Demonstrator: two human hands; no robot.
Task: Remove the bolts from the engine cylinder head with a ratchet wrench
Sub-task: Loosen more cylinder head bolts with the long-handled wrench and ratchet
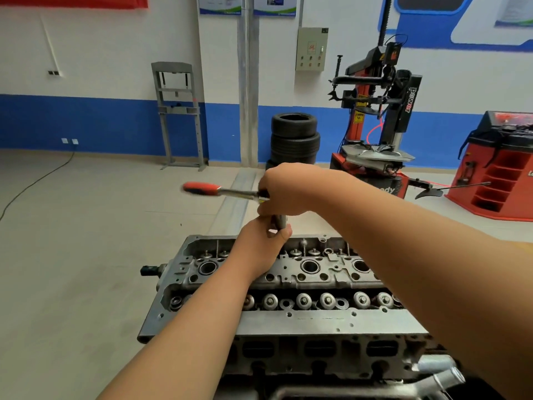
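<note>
Hazard: fingers of right hand point(285, 192) gripped ratchet wrench point(230, 192) at its head, left hand point(264, 246) fingers pinched its extension point(280, 221); tilt above cylinder head point(302, 320) could slip it off.

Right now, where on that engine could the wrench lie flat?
The near ledge of the cylinder head, below the valve row, is bare. The middle is crowded with wells; the left hand and right hand hold the ratchet wrench at the far edge.

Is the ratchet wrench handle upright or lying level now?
Roughly level: the ratchet wrench handle runs sideways from the right hand; the left hand grips the upright shaft below it.
</note>
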